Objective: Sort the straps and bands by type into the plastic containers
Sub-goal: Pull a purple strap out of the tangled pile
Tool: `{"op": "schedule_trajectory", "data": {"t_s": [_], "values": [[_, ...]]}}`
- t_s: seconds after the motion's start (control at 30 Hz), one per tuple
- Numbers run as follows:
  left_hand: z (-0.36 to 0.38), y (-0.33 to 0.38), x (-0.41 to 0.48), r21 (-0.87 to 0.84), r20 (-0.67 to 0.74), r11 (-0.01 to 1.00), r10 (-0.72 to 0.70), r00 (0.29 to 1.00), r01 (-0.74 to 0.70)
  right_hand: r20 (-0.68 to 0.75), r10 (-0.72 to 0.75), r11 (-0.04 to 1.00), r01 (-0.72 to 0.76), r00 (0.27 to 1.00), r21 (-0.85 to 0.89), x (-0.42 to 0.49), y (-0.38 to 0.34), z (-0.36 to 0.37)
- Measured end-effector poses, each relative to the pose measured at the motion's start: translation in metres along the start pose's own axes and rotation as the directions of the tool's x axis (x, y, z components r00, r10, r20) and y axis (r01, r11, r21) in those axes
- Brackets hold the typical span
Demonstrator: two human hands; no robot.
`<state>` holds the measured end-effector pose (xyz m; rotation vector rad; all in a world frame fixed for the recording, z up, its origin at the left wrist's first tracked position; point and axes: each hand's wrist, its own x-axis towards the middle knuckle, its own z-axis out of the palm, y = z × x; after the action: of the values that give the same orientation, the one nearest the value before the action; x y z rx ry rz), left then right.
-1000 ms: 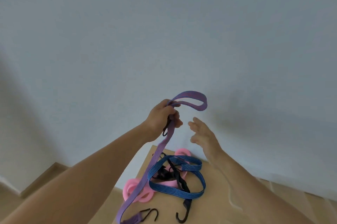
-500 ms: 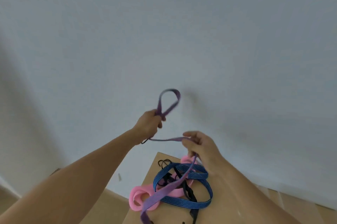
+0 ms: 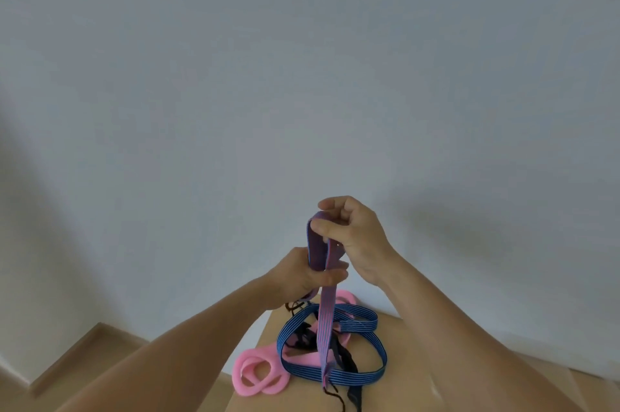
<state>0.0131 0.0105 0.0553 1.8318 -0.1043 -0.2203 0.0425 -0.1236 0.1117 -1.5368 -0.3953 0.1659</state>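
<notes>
The right hand (image 3: 352,237) pinches the top fold of the flat purple woven strap (image 3: 327,314). The left hand (image 3: 302,274), just below, grips its doubled layers. The strap's tail hangs straight down onto the blue striped elastic band (image 3: 362,324). No containers are visible.

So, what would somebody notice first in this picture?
First, the purple strap, held up in the middle of the view: the right hand pinches its folded top and the left hand grips it just below. Under it, a blue striped strap and a pink band lie tangled on the brown surface.
</notes>
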Motion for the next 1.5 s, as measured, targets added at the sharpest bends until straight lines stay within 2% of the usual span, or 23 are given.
{"op": "schedule_trajectory", "data": {"t_s": [0.1,0.17,0.23,0.3,0.33,0.4,0.47,0.5,0.57,0.67,0.73,0.77,0.83,0.9,1.0,1.07,1.13,1.2,1.23,1.3,1.37,1.43,1.5], "values": [[0.006,0.003,0.002,-0.07,0.047,0.997,-0.016,0.999,0.019,0.065,-0.045,0.991,0.052,0.997,-0.125,0.0,-0.007,-0.007],[0.005,0.006,0.003,-0.105,0.024,0.993,-0.047,0.999,0.049,-0.07,-0.142,0.955,0.118,0.987,-0.273,0.002,-0.002,-0.016],[-0.001,0.01,0.004,-0.17,-0.063,0.983,-0.085,0.994,0.073,-0.299,-0.235,0.936,0.133,0.925,-0.325,0.001,0.013,-0.027],[-0.008,0.016,0.007,-0.335,-0.133,0.94,-0.112,0.985,0.062,-0.365,-0.157,0.968,0.069,0.918,-0.241,-0.007,0.032,-0.03],[-0.012,0.019,0.008,-0.45,-0.138,0.892,-0.113,0.984,0.039,-0.3,-0.046,0.99,0.004,0.953,-0.14,-0.012,0.042,-0.028],[-0.016,0.031,0.009,-0.656,-0.103,0.755,-0.062,0.993,-0.021,-0.054,0.158,0.987,-0.16,0.986,-0.035,-0.024,0.063,-0.019],[-0.018,0.047,0.012,-0.752,-0.12,0.652,0.009,0.993,-0.097,0.166,0.269,0.962,-0.257,0.949,-0.087,-0.037,0.079,-0.009],[-0.02,0.055,0.012,-0.759,-0.158,0.636,0.023,0.987,-0.136,0.234,0.302,0.952,-0.277,0.924,-0.132,-0.043,0.084,-0.006],[-0.028,0.064,0.015,-0.658,-0.305,0.722,0.004,0.952,-0.214,0.293,0.33,0.938,-0.277,0.897,-0.208,-0.05,0.09,-0.007],[-0.05,0.053,0.016,-0.158,-0.522,0.977,0.042,0.852,-0.144,0.256,0.315,0.938,-0.258,0.914,-0.233,-0.049,0.084,-0.017],[-0.058,0.037,0.01,0.13,-0.461,0.991,0.074,0.884,-0.015,0.145,0.243,0.949,-0.204,0.959,-0.239,-0.042,0.069,-0.021],[-0.056,0.029,0.004,0.174,-0.365,0.984,0.041,0.93,0.025,0.079,0.183,0.96,-0.161,0.98,-0.228,-0.036,0.061,-0.022],[-0.046,0.017,-0.008,0.172,-0.117,0.983,-0.043,0.992,0.063,-0.029,0.065,0.983,-0.069,0.997,-0.171,-0.026,0.044,-0.022],[-0.034,0.01,-0.017,0.165,0.025,0.986,-0.027,0.999,0.022,-0.102,-0.008,0.989,-0.007,0.995,-0.149,-0.02,0.033,-0.018],[-0.017,0.003,-0.02,0.03,0.068,0.999,0.019,0.998,-0.021,-0.256,-0.056,0.993,0.028,0.965,-0.111,-0.019,0.033,-0.01],[-0.008,0.003,-0.018,-0.019,0.026,1.0,0.024,0.999,-0.023,-0.321,-0.044,0.998,0.026,0.946,-0.061,-0.019,0.038,0.0],[0.0,0.005,-0.014,0.041,-0.045,0.997,0.065,0.997,-0.063,-0.295,0.061,0.996,-0.039,0.954,0.081,-0.019,0.042,0.011],[0.005,0.006,-0.009,0.187,-0.023,0.975,0.129,0.991,-0.122,-0.2,0.173,0.969,-0.13,0.965,0.209,-0.018,0.041,0.016],[0.006,0.006,-0.008,0.254,0.007,0.956,0.149,0.989,-0.146,-0.155,0.179,0.967,-0.145,0.971,0.21,-0.018,0.04,0.016],[0.006,0.003,-0.006,0.391,0.076,0.903,0.159,0.984,-0.177,-0.104,0.144,0.986,-0.133,0.984,0.105,-0.018,0.042,0.013],[0.008,0.003,-0.006,0.495,0.156,0.846,0.14,0.978,-0.2,-0.126,0.126,0.991,-0.132,0.984,-0.033,-0.018,0.046,0.011],[0.013,0.005,-0.007,0.502,0.196,0.841,0.115,0.974,-0.2,-0.173,0.125,0.985,-0.143,0.977,-0.097,-0.021,0.05,0.009],[0.017,0.001,-0.004,0.471,0.188,0.865,0.094,0.978,-0.174,-0.165,0.135,0.987,-0.147,0.977,-0.06,-0.026,0.051,0.006]]}}
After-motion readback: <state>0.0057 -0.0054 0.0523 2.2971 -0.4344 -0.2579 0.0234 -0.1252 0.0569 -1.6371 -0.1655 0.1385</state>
